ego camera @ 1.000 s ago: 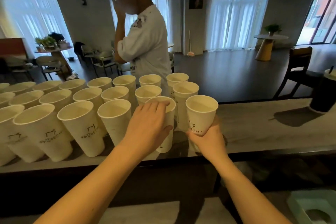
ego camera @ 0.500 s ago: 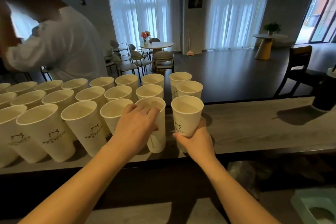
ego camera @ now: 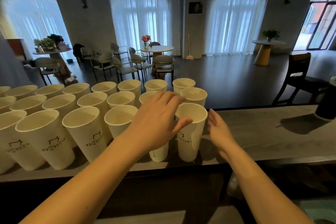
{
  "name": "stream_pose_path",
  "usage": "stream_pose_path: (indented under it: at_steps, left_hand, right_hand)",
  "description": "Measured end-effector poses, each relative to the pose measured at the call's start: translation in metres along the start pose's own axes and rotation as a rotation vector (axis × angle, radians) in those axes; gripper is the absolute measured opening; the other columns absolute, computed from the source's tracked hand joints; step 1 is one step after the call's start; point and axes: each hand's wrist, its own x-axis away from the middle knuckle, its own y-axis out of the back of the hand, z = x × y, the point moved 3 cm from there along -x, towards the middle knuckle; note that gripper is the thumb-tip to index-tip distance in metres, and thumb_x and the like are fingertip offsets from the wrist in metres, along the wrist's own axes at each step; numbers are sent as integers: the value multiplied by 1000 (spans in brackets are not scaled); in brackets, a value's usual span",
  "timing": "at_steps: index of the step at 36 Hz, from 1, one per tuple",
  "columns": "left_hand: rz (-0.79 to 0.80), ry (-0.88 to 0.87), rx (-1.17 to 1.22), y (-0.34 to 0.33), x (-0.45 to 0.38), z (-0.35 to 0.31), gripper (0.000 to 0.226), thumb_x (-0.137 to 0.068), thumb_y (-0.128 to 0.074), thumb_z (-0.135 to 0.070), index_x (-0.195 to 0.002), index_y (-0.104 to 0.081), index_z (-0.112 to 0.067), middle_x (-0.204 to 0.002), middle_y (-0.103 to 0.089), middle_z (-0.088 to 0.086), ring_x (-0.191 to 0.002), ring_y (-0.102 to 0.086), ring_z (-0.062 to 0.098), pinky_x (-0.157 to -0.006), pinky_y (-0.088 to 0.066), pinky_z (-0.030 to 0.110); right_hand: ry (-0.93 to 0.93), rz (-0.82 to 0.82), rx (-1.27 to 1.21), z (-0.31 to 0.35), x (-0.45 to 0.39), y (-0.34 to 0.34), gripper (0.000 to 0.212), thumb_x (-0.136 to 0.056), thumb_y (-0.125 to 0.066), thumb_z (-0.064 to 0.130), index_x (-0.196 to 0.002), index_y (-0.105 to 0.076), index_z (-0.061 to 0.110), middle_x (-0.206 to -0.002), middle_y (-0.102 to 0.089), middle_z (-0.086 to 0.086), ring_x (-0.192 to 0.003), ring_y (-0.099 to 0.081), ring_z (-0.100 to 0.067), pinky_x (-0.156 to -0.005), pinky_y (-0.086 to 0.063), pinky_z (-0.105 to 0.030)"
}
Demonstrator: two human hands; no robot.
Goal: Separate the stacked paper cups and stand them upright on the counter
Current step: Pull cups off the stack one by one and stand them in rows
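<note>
- Since half a second ago the right hand (ego camera: 219, 132) has let go of the cup (ego camera: 189, 132) it held, and that cup now stands upright on the surface (ego camera: 254, 132) at the right end of the front row.
- The person in the white shirt who stood beyond the surface earlier is gone from view.
- The left hand (ego camera: 158, 120) has lifted from the side of the second cup (ego camera: 159, 152) and now hovers over it, fingers spread and nearly straight, holding nothing; its thumb lies close to the rim of the newly placed cup, and I cannot tell whether it touches.
- The right hand is open too, palm turned toward the cup, fingers relaxed, just beside the cup wall and apart from it.
- The second cup stands upright just left of the first, mostly hidden under the left hand; only its lower part shows.
- The other cups (ego camera: 83, 129) stand upright in three rows running left from there, close together, the near ones showing a printed logo.
- A dark drink cup (ego camera: 326, 103) stands at the far right of the surface, partly cut off by the frame edge.
- Beyond the surface lie tables, chairs (ego camera: 298, 76) and curtained windows.
</note>
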Motion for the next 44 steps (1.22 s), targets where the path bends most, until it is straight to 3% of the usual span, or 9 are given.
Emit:
stream_pose_path:
  at_steps: [7,14,19,23,28,31,35,38,44]
  left_hand:
    - [311,20,-12,-27,-41,-10,91,-84,-20,-80,-156,-15,-24,-164,-10,1,-150,-15,22,-122,-9,44]
    - [390,28,-94,-47,-49,-9,93,-83,-14,-81,-155,-18,-22,-164,-10,5,-150,-17,25,-122,-5,48]
    - [380,35,-92,-48,-51,-7,93,-82,-13,-82,-154,-19,-23,-164,-14,5,-149,-19,27,-122,-5,49]
    - [369,40,-96,-49,-51,-8,92,-83,-15,-82,-154,-19,-24,-163,-15,5,-148,-21,29,-122,-5,49]
    - [351,55,-57,-39,-44,-10,93,-83,-16,-81,-155,-11,-24,-165,-6,6,-150,-15,27,-122,-6,48]
    - [240,86,31,-20,-23,-7,90,-83,-24,-80,-155,-11,-27,-163,-14,-1,-147,-19,21,-119,-13,40]
    - [123,148,-3,-8,14,6,73,-88,-40,-69,-147,-26,-29,-146,-44,-7,-133,-40,12,-114,-26,34]
    - [147,140,-55,-16,26,14,57,-90,-51,-55,-138,-36,-27,-135,-57,-7,-125,-51,12,-115,-28,35]
    - [213,81,-214,-34,25,22,39,-95,-56,-37,-131,-45,-25,-117,-69,-3,-113,-61,17,-111,-29,36]
  right_hand:
    - [-155,35,-184,-10,-4,-11,45,-108,-37,40,-148,-50,24,-144,-58,-6,-134,-52,-26,-116,-37,-51]
    - [-161,-8,-237,-14,-8,-17,31,-109,-32,39,-117,-59,27,-106,-61,4,-108,-52,-16,-96,-38,-36]
    - [-187,15,-257,-15,-10,-22,45,-108,-36,42,-133,-60,14,-123,-64,-11,-117,-58,-28,-104,-45,-43]
    - [-206,-17,-300,-20,-15,-24,31,-108,-43,36,-117,-61,12,-97,-61,-6,-85,-57,-17,-71,-44,-29]
    - [-168,-54,-302,-22,-15,-25,30,-108,-43,34,-104,-64,13,-106,-64,-9,-90,-60,-17,-79,-48,-28]
    - [3,-107,-224,-19,-8,-17,36,-108,-38,38,-129,-60,20,-125,-64,-6,-116,-60,-21,-105,-48,-46]
    - [652,-451,-92,25,24,-1,15,-103,-46,26,-105,-60,28,-117,-60,-5,-105,-57,-8,-94,-48,-24]
    - [1053,-381,164,50,45,-11,25,-94,-55,28,-98,-68,8,-109,-61,-7,-103,-56,-16,-90,-46,-21]
    - [1138,-205,543,42,46,-29,23,-88,-69,35,-93,-72,13,-104,-68,-2,-101,-60,-18,-93,-45,-32]
